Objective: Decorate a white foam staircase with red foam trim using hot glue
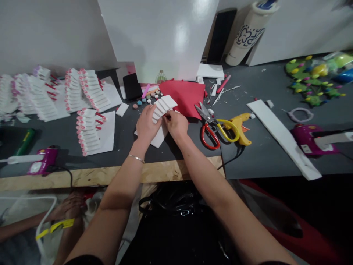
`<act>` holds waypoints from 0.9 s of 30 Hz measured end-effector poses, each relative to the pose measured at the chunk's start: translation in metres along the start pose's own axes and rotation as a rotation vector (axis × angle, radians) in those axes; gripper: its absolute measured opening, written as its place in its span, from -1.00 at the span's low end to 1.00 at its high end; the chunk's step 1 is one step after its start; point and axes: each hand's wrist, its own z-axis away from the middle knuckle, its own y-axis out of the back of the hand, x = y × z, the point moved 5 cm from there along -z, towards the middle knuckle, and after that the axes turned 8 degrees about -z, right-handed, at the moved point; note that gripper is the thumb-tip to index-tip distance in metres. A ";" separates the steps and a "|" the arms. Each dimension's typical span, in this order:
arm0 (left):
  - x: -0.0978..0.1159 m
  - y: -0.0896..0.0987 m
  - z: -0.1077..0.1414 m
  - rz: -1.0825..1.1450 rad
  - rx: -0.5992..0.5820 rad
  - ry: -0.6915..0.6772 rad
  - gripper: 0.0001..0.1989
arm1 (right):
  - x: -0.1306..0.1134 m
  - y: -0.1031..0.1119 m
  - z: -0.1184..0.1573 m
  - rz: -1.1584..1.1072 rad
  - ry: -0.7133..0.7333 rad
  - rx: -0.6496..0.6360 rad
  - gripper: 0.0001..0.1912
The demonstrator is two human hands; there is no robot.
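Note:
My left hand (147, 124) is closed on the side of a white foam piece (166, 103) with raised ridges. A flat white foam base (160, 140) shows below it, partly covered by my hands. My right hand (177, 126) is closed at the piece's lower right edge, fingertips pinched; what they hold is too small to tell. Behind my right hand lies a red sheet (184, 95). Scissors (211, 123) with one red and one yellow handle rest just to the right, touching a yellow glue gun (241, 129). Small round coloured pieces (149, 97) lie beyond my left hand.
Ridged white foam pieces with pink edging (91, 130) stand at left. A long white foam strip (284, 136) lies at right, near purple power sockets (311, 140). A white bottle (249, 33) stands at back. Another person's folded hands (72, 204) are at lower left.

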 end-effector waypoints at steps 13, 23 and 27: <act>-0.001 -0.002 -0.001 -0.017 0.021 0.004 -0.47 | -0.001 0.000 0.000 0.019 -0.021 0.053 -0.83; 0.001 -0.002 -0.001 -0.008 0.006 0.017 -0.47 | 0.001 0.004 0.001 0.010 0.013 0.012 -0.77; 0.001 -0.003 0.000 -0.010 0.011 0.017 -0.48 | 0.002 0.002 0.000 0.013 -0.015 0.022 -0.78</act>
